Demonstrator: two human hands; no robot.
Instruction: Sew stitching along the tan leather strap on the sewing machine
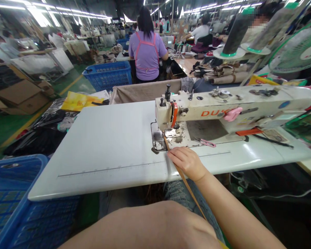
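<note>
My right hand (188,162) rests on the front edge of the white sewing table (106,145), fingers curled together and pressing on a narrow tan strap (168,145). The strap runs from under the presser foot of the cream sewing machine (223,103), beneath my hand, and down over the table edge toward my lap. My left forearm lies across the bottom of the view; its hand is out of the picture. Pink-handled snips (206,141) lie on the machine bed just right of the needle.
A blue plastic crate (12,200) stands at my lower left and a blue basket (109,74) stands beyond the table. A person in a purple top (146,48) works with their back to me. A green fan (298,52) and thread cones (235,31) are at the right.
</note>
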